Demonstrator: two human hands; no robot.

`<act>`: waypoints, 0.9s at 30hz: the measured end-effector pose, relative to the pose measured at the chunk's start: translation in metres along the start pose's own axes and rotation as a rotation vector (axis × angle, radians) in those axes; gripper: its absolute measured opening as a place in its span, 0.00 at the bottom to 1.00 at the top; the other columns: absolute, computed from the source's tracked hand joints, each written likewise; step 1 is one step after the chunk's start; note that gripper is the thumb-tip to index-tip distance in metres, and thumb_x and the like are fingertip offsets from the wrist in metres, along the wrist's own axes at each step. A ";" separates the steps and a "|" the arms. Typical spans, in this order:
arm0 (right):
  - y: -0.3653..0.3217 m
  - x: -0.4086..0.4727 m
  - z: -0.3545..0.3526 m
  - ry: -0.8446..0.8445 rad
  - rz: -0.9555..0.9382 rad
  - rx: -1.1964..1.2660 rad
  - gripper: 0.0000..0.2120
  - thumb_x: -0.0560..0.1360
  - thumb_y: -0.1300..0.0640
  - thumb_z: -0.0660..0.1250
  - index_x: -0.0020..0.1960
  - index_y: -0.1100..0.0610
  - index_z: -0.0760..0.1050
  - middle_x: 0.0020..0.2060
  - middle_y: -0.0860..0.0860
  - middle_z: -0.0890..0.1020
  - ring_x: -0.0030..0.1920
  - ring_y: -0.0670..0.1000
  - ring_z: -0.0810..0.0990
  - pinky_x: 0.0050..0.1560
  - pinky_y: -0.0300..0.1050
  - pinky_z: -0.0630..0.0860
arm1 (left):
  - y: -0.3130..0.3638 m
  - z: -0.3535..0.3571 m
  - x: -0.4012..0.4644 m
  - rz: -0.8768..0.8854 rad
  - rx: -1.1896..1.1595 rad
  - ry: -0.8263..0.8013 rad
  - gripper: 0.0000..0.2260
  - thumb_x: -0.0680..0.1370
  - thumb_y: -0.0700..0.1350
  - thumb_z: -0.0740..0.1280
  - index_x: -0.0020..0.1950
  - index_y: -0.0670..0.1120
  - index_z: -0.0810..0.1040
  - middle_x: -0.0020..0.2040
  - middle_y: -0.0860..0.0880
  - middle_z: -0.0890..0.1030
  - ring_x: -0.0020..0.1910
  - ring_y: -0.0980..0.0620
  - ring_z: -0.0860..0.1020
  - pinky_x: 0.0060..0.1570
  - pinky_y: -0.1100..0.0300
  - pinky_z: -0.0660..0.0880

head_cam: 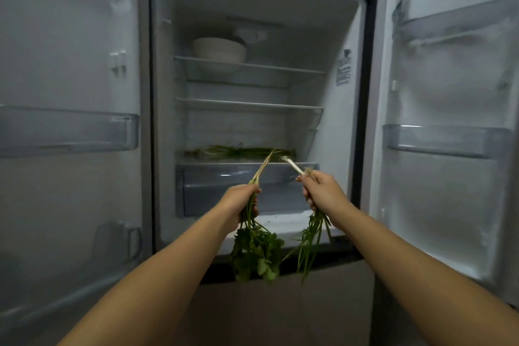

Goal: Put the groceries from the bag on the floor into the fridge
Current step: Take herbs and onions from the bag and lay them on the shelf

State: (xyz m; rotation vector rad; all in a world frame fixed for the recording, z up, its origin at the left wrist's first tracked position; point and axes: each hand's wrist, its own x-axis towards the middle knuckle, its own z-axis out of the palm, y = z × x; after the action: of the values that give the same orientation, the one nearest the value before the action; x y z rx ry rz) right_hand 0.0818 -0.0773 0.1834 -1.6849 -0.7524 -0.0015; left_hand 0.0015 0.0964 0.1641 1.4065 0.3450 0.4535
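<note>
Left hand (243,203) grips coriander (257,253); right hand (323,191) grips scallions (310,239).
Leaves dangle; could snag drawer (224,188) or drop.

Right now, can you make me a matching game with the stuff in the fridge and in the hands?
Things:
1. bowls
2. leafy herb bunch
3. thin green stalks
4. greens

Places:
A. in the right hand
B. lying on the lowest shelf above the drawer
C. on the top shelf
D. in the left hand

Pairs: 1-C, 2-D, 3-A, 4-B
</note>
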 end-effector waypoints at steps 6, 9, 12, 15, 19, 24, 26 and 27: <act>0.020 0.108 0.018 -0.049 -0.118 -0.050 0.10 0.81 0.56 0.57 0.49 0.56 0.76 0.31 0.49 0.74 0.29 0.47 0.70 0.28 0.39 0.66 | 0.022 0.001 0.094 0.082 -0.045 0.095 0.09 0.80 0.44 0.61 0.44 0.42 0.75 0.31 0.48 0.70 0.28 0.52 0.69 0.31 0.60 0.69; 0.022 0.164 0.025 -0.045 -0.196 -0.075 0.09 0.80 0.57 0.57 0.48 0.57 0.76 0.30 0.50 0.74 0.28 0.47 0.70 0.26 0.38 0.67 | 0.032 -0.007 0.142 0.103 -0.100 0.103 0.10 0.81 0.45 0.60 0.42 0.42 0.74 0.30 0.48 0.69 0.26 0.53 0.68 0.31 0.60 0.69; 0.018 0.219 0.031 -0.051 -0.264 -0.143 0.09 0.79 0.57 0.59 0.44 0.57 0.76 0.29 0.49 0.75 0.28 0.48 0.71 0.31 0.42 0.67 | 0.046 -0.018 0.187 0.097 -0.168 0.109 0.11 0.81 0.46 0.60 0.41 0.43 0.74 0.28 0.49 0.69 0.24 0.54 0.68 0.29 0.61 0.70; 0.010 0.269 0.040 -0.095 -0.306 -0.199 0.09 0.79 0.57 0.59 0.43 0.55 0.76 0.29 0.49 0.76 0.28 0.48 0.72 0.31 0.42 0.68 | 0.061 -0.029 0.228 0.130 -0.228 0.120 0.12 0.81 0.46 0.59 0.39 0.44 0.73 0.23 0.51 0.69 0.19 0.55 0.68 0.29 0.61 0.70; 0.001 0.329 0.059 -0.191 -0.342 -0.335 0.10 0.80 0.55 0.59 0.47 0.57 0.77 0.32 0.49 0.76 0.31 0.48 0.72 0.31 0.41 0.67 | 0.071 -0.053 0.261 0.168 -0.260 0.147 0.12 0.81 0.47 0.59 0.39 0.45 0.72 0.21 0.52 0.68 0.18 0.56 0.67 0.29 0.62 0.69; -0.013 0.402 0.102 -0.371 -0.424 -0.860 0.11 0.79 0.52 0.60 0.53 0.58 0.76 0.44 0.53 0.77 0.42 0.51 0.74 0.42 0.43 0.69 | 0.059 -0.098 0.288 0.177 -0.292 0.211 0.12 0.81 0.47 0.57 0.40 0.45 0.71 0.21 0.52 0.68 0.18 0.57 0.67 0.25 0.64 0.69; -0.013 0.424 0.123 -0.366 -0.527 -1.098 0.14 0.80 0.52 0.57 0.60 0.57 0.73 0.53 0.55 0.77 0.50 0.56 0.75 0.48 0.44 0.69 | 0.055 -0.109 0.295 0.190 -0.324 0.218 0.12 0.82 0.47 0.56 0.40 0.44 0.70 0.21 0.52 0.67 0.18 0.56 0.67 0.24 0.66 0.70; -0.010 0.434 0.135 -0.337 -0.609 -1.195 0.15 0.81 0.52 0.55 0.63 0.56 0.72 0.57 0.55 0.77 0.54 0.57 0.76 0.49 0.45 0.68 | 0.055 -0.113 0.297 0.202 -0.347 0.222 0.12 0.82 0.46 0.56 0.40 0.44 0.70 0.21 0.52 0.67 0.18 0.57 0.67 0.24 0.65 0.70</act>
State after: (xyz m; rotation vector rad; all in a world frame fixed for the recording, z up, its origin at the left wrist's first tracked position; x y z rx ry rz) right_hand 0.3665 0.2471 0.3261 -2.4988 -1.7083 -0.7359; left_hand 0.1980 0.3467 0.2135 1.0580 0.2878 0.7999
